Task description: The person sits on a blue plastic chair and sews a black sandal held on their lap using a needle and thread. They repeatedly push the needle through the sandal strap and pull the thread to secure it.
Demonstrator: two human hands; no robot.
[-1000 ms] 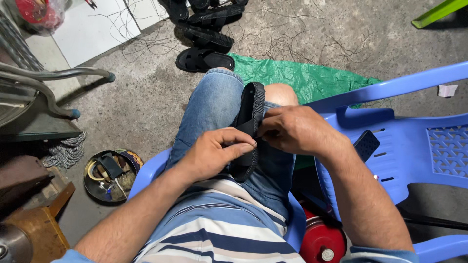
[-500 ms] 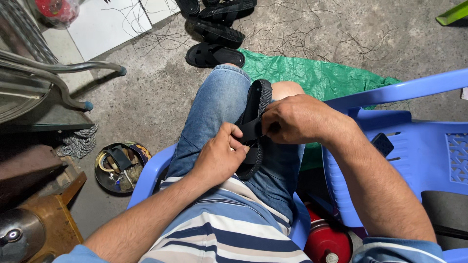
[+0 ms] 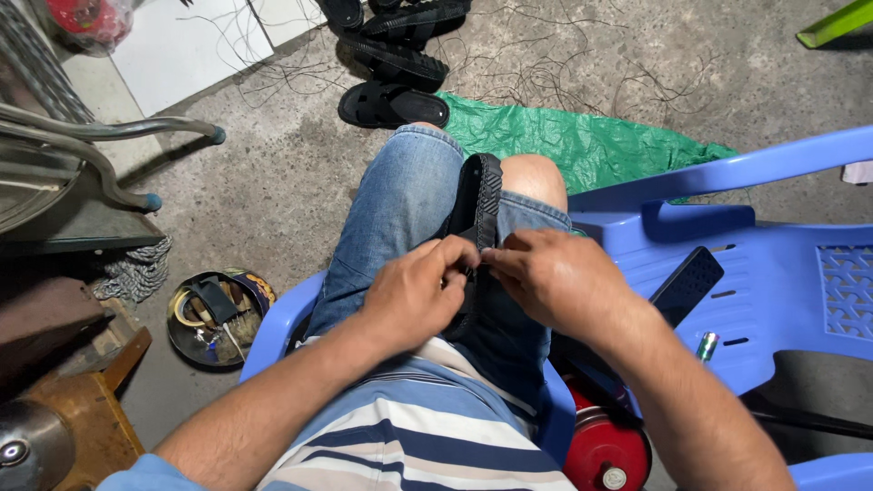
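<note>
On the lap, head view: black sandal lies along the thighs, sole edge up, toe toward the knee. Left hand curled, fingertips pinching the sandal's near end. Right hand curled too, thumb and fingers pinching the same spot; both hands meet, touching. Blue chair just beside on the right, more sandals on floor ahead.

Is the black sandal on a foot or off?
Off. The black sandal lies on the lap, sole up, pinched by left hand and right hand.
</note>
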